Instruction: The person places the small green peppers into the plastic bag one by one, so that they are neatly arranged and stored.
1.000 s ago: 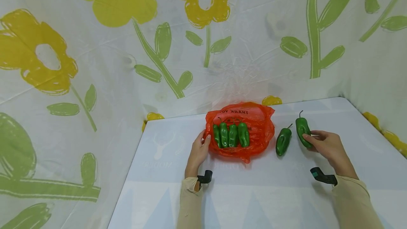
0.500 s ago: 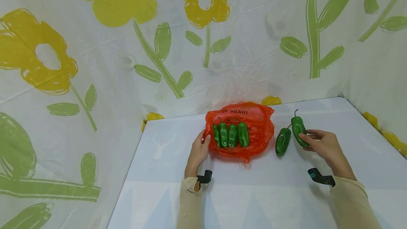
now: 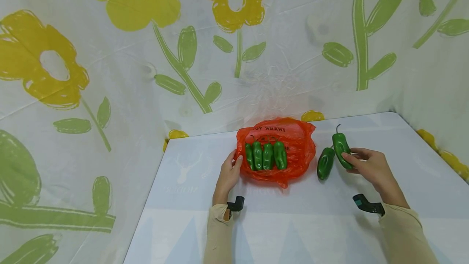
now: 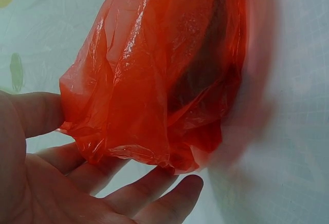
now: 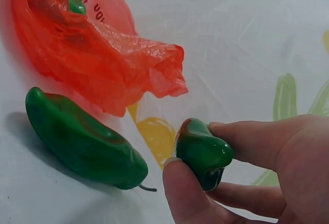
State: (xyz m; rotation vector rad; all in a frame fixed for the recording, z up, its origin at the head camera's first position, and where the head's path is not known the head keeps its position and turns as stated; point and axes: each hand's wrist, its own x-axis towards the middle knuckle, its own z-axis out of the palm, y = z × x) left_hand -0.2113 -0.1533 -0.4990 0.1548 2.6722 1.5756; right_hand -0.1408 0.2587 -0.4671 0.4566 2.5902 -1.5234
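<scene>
An orange-red plastic bag [image 3: 302, 150] lies spread with its mouth wide on the table, and several green peppers [image 3: 268, 156] sit side by side inside it. My left hand [image 3: 229, 176] holds the bag's left edge; in the left wrist view the thumb and fingers [image 4: 149, 193] are on the thin plastic rim. Between thumb and fingers, my right hand [image 3: 371, 170] pinches a green pepper [image 3: 340, 148], its stem pointing up and away. Another green pepper [image 3: 325, 164] lies on the table between the bag and the held one.
The white table [image 3: 286, 231] carries a faint printed pattern. Behind and beside it hangs a pale sheet [image 3: 293, 80] with yellow flowers and green leaves. A small black camera [image 3: 368, 205] sticks out from the right wrist, another from the left wrist.
My right hand has moved a little left with the held pepper, closer to the pepper lying on the table. The left hand and the bag have stayed in place.
</scene>
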